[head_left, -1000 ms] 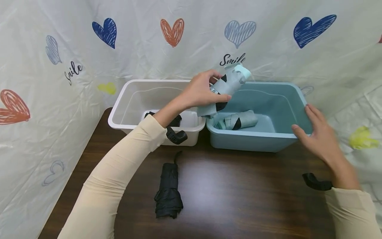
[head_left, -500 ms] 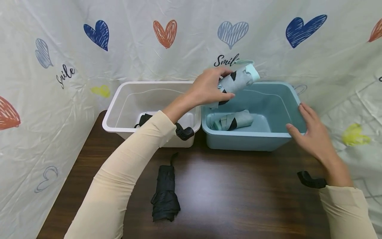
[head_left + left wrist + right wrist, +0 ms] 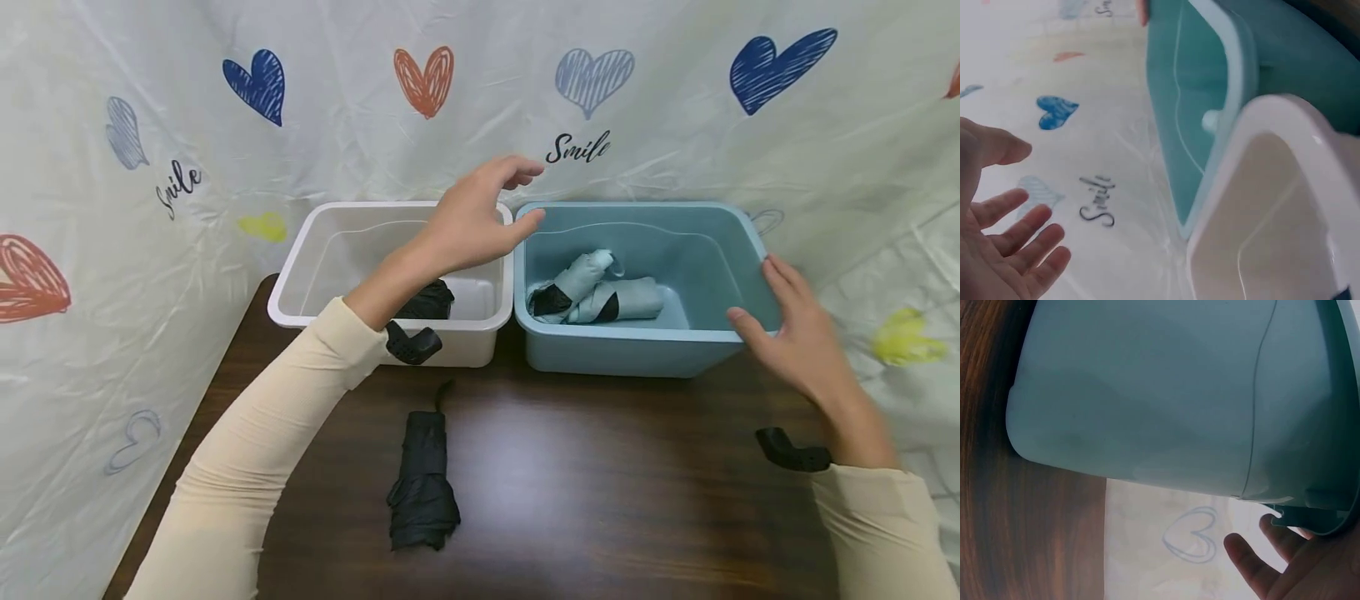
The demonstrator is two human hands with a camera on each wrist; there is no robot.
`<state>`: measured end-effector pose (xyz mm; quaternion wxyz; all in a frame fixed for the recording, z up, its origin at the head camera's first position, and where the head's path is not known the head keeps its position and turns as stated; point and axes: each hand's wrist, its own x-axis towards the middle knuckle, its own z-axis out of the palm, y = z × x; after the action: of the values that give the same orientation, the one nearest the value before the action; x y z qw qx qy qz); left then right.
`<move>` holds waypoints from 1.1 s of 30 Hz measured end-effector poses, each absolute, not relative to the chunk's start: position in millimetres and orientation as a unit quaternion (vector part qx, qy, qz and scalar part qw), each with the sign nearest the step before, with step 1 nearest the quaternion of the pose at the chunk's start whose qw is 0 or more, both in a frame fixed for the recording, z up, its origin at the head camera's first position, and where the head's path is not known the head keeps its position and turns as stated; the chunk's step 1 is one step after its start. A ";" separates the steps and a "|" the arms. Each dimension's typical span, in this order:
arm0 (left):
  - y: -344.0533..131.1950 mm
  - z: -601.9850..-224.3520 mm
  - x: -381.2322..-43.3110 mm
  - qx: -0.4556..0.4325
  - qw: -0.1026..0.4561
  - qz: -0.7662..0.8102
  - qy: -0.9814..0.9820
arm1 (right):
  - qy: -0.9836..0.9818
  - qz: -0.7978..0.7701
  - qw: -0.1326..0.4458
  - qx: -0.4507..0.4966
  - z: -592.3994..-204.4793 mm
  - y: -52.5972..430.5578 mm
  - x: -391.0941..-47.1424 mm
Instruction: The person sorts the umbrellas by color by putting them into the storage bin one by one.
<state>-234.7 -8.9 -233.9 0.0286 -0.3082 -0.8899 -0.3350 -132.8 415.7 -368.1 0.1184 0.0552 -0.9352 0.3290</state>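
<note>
Two folded light blue umbrellas, one [image 3: 576, 283] leaning against the other [image 3: 626, 300], lie in the left part of the blue bin [image 3: 611, 354]. My left hand [image 3: 480, 212] is raised over the right end of the white bin [image 3: 450, 346], its thumb and fingers spread with nothing between them; the left wrist view shows the palm side of that hand [image 3: 1013, 250]. My right hand [image 3: 798, 333] rests at the right corner of the blue bin's rim, with its fingers extended along the outside in the right wrist view.
On the dark wooden table [image 3: 600, 475] lies a folded black umbrella [image 3: 423, 483], its strap toward the bins. Another black folded thing [image 3: 429, 302] sits in the white bin, partly hidden by my left arm. A heart-printed sheet [image 3: 337, 150] hangs behind the bins.
My left hand carried a light blue umbrella rightward over the blue bin and let it go; it now lies beside the other. The hand has drawn back left. My right hand stays at the rim.
</note>
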 end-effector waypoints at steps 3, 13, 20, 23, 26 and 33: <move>-26.7 -236.1 -223.4 -0.302 0.021 -0.327 -0.895 | -0.935 0.329 0.117 0.055 -367.9 414.1 -134.1; -84.1 -240.7 -174.9 -0.278 -0.002 -0.293 -0.915 | -0.938 0.328 0.098 0.054 -368.0 415.9 -137.8; -128.3 -234.4 -139.2 -0.276 -0.008 -0.236 -0.932 | -0.941 0.319 0.098 0.048 -359.4 422.8 -132.8; -158.9 -229.5 -120.9 -0.269 0.010 -0.200 -0.942 | -0.943 0.315 0.097 0.050 -356.7 421.8 -135.2; -195.9 -228.5 -102.2 -0.253 0.027 -0.179 -0.950 | -0.944 0.309 0.096 0.054 -358.0 419.1 -138.3; -248.7 -251.8 -73.6 -0.190 0.030 -0.186 -0.964 | -0.940 0.321 0.103 0.060 -364.5 416.7 -138.1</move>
<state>-73.6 -248.7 -251.8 0.0300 -0.1897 -0.9636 -0.1862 -138.1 416.7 -364.5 0.1032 0.0601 -0.9397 0.3205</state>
